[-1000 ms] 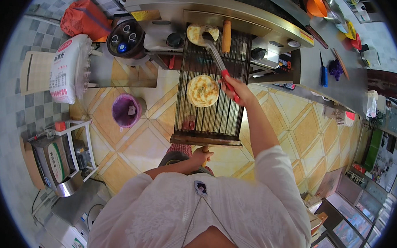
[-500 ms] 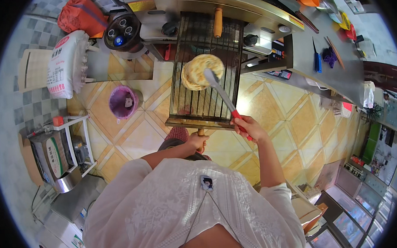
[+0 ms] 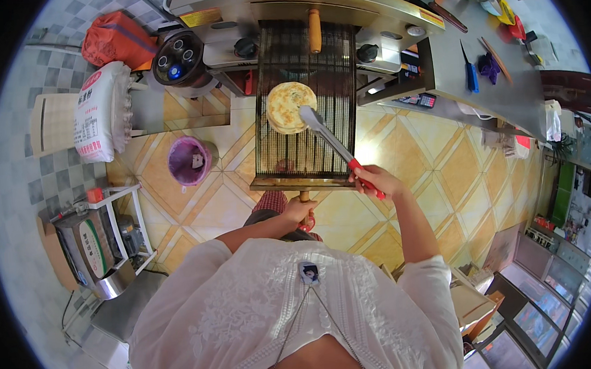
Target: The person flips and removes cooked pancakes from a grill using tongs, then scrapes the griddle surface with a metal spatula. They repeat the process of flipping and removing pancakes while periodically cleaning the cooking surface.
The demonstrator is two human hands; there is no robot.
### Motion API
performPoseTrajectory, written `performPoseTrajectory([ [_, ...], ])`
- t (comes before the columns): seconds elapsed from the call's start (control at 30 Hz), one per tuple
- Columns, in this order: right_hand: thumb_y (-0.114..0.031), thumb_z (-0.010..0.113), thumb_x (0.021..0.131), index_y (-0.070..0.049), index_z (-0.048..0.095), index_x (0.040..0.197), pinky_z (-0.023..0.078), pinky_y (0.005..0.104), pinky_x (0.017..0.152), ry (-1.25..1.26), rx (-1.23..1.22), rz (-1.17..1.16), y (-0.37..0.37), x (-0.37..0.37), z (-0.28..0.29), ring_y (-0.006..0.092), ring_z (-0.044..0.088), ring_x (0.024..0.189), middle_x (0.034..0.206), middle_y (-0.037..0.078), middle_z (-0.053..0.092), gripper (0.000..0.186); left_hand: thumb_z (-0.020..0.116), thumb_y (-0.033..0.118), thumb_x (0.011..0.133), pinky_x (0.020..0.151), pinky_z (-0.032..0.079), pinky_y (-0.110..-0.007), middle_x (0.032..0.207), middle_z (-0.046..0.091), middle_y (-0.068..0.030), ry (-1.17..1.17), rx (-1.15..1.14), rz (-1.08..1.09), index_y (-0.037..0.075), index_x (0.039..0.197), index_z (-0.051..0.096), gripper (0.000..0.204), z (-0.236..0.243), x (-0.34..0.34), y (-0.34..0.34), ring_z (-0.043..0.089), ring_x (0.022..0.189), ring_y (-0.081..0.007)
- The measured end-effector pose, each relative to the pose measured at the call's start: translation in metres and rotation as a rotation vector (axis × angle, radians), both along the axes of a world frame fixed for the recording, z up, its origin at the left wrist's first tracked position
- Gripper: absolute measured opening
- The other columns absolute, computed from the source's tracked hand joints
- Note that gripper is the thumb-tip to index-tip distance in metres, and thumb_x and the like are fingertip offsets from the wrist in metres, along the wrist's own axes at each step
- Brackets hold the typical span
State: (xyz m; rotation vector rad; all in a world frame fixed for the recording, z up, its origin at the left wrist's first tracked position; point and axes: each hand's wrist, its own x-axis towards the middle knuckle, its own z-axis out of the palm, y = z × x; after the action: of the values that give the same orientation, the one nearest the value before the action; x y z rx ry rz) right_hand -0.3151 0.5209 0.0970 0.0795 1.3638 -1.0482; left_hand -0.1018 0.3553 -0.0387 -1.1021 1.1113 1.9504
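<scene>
A pulled-out wire grill rack (image 3: 307, 159) reaches toward me from under the steel cooker. On its mesh rest round browned flatbreads (image 3: 287, 107), lying one over another. My right hand (image 3: 380, 181) is closed round the red handle of metal tongs (image 3: 333, 142), whose tips touch the right side of the upper bread. Whether the tips pinch it, I cannot tell. At the rack's near edge, my left hand (image 3: 300, 212) is wrapped round its short wooden handle (image 3: 304, 196). Another wooden handle (image 3: 314, 30) sticks out above the rack's far end.
To the left stand a purple-lined bin (image 3: 189, 160), a round black cooker (image 3: 178, 60) and a white sack (image 3: 96, 117) on a chair. A steel counter (image 3: 448, 62) at the right carries a blue-handled knife (image 3: 471, 74). Tiled floor (image 3: 406, 150) surrounds the rack.
The upper flatbread has shifted left and now lies more squarely over the one below. The tongs moved left with it. My left hand keeps its hold on the handle.
</scene>
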Motion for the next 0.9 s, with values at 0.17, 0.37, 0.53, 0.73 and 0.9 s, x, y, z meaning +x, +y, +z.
performPoseTrajectory([
  [0.17,-0.035,0.053,0.091,-0.001,0.055,0.092,0.027,0.0181,0.036,-0.038,-0.133,0.079,-0.044,-0.031,-0.029,0.0042,0.037,0.04,0.062,0.002,0.054,0.034,0.067,0.019,0.078,0.048,0.046,-0.03,0.064,0.055,-0.0049,-0.048,-0.125,0.02,0.003,0.076,0.056,0.02,0.015,-0.006,-0.001,0.055,0.056,-0.0154],
  [0.37,-0.03,0.055,0.09,-0.002,0.056,0.091,0.024,0.018,0.034,0.121,-0.18,-0.047,-0.028,-0.015,-0.015,0.0033,0.034,0.038,0.057,0.0,0.051,0.028,0.068,0.016,0.078,0.055,0.044,-0.029,0.07,0.054,-0.0017,0.01,-0.093,-0.063,0.006,0.082,0.055,0.017,0.03,-0.005,-0.015,0.053,0.062,-0.0142],
  [0.53,-0.033,0.057,0.089,-0.002,0.057,0.091,0.025,0.0193,0.035,0.111,-0.229,-0.294,0.074,0.074,0.045,0.0036,0.035,0.038,0.055,0.0,0.05,0.031,0.062,0.022,0.082,0.058,0.046,-0.028,0.074,0.057,-0.0027,0.145,-0.012,0.019,0.006,0.093,0.058,0.02,-0.023,0.01,-0.018,0.054,0.064,-0.0141],
  [0.73,-0.035,0.057,0.089,-0.002,0.056,0.097,0.025,0.02,0.036,0.176,-0.089,-0.92,0.223,0.3,0.1,0.0034,0.033,0.039,0.06,0.001,0.051,0.034,0.055,0.025,0.087,0.058,0.048,-0.031,0.071,0.059,-0.0021,0.059,0.247,-0.148,0.012,0.088,0.058,0.013,0.0,-0.016,-0.029,0.058,0.066,-0.017],
  [0.9,-0.024,0.055,0.09,0.0,0.057,0.094,0.024,0.0191,0.036,0.408,0.141,-1.615,0.29,0.504,0.131,0.0024,0.035,0.039,0.061,0.002,0.053,0.024,0.053,0.025,0.088,0.061,0.045,-0.033,0.063,0.045,-0.0002,0.093,0.131,-0.258,0.014,0.072,0.044,0.022,-0.036,-0.035,-0.067,0.047,0.059,-0.0154],
])
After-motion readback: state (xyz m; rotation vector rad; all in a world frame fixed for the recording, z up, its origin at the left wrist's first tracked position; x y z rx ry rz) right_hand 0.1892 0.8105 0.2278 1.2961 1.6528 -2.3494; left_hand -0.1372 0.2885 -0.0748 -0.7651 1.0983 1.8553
